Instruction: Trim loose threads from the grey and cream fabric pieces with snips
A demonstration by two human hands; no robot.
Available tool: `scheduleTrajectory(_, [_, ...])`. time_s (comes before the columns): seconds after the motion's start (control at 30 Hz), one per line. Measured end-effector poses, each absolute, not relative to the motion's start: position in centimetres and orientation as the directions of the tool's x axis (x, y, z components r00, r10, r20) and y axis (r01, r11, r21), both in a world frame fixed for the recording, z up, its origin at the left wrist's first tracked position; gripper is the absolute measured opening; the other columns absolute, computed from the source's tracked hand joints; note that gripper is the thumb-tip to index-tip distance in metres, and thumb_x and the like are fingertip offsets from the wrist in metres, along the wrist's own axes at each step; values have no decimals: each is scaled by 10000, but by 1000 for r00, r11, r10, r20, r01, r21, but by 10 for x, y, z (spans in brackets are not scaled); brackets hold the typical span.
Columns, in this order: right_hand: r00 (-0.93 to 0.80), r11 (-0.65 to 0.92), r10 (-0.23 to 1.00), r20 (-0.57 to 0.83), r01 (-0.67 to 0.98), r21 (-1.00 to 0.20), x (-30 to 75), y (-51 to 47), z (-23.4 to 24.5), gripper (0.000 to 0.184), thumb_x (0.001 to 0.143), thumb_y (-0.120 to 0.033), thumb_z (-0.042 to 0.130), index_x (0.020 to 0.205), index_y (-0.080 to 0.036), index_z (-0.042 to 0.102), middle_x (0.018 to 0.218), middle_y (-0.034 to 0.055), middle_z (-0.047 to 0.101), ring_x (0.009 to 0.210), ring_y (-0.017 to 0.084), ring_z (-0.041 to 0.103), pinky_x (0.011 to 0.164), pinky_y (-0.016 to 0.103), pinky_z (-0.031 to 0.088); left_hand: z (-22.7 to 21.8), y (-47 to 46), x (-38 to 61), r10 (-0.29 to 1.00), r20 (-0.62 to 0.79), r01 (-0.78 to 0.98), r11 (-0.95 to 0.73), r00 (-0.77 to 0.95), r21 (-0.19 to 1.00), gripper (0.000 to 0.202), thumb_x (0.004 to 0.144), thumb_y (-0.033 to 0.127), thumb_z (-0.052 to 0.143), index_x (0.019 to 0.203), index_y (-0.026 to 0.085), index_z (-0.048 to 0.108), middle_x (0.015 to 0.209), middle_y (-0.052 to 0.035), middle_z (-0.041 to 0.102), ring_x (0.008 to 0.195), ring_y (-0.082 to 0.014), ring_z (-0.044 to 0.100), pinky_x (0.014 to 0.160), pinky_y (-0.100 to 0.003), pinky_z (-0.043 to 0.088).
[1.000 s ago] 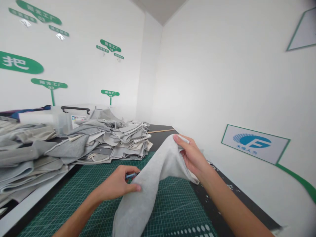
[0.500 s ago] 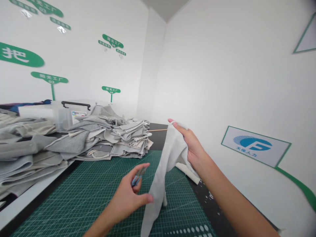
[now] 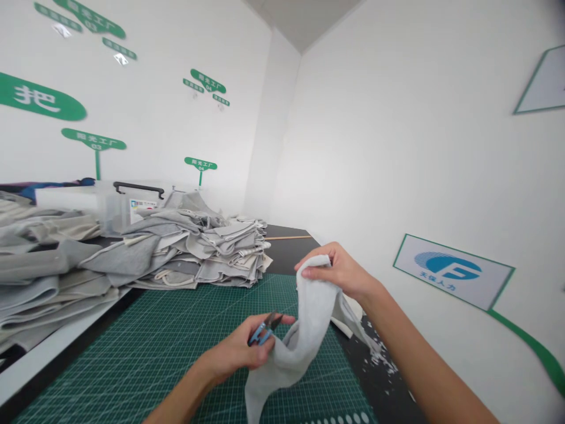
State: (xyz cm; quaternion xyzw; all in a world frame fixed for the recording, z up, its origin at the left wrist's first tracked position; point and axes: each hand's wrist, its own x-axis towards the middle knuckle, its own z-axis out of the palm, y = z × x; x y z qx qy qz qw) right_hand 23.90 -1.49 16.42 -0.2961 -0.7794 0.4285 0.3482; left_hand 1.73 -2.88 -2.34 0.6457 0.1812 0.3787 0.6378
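Observation:
A pale grey fabric piece hangs between my two hands above the green cutting mat. My right hand pinches its upper edge, fingers closed on the cloth. My left hand is closed around small blue-handled thread snips and also presses the lower part of the cloth with its fingers. The snips' blades point up and right, close to the fabric. The cloth's lower end droops down toward the mat at the bottom of the view.
A large pile of grey and cream fabric pieces lies at the mat's far left. A clear plastic box with a black handle stands behind it. White scraps litter the dark table edge by the right wall.
My right hand has come down and closer with the cloth's top edge. My left hand has shifted right and up, and the snips now point toward the fabric.

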Motion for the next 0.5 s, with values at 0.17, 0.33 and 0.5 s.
scheduleTrajectory(0.17, [-629,509,722,289,200,-837,240,-19,158,181,545,-181,912,646,-135,769,601,21,708,529,112,562,481,204,393,-4,-28,27,651,245,-150,-200,719,968,746,672,666,778,1198,146,682,605,74,303,564,-76,220,531,-234,170])
scheduleTrajectory(0.33, [-532,539,733,424,75,-839,248,-21,153,180,569,-218,915,638,-159,759,601,23,697,528,119,557,460,209,393,7,-38,38,613,136,50,-276,778,960,539,543,487,903,938,148,762,508,98,314,476,-63,235,473,-240,176])
scheduleTrajectory(0.5, [-486,564,716,502,-22,-826,256,-30,156,237,514,-299,944,598,-191,750,585,20,701,496,122,570,445,214,411,7,-50,44,703,143,226,-405,697,886,311,574,334,880,657,160,637,539,85,399,512,-67,301,479,-231,192])
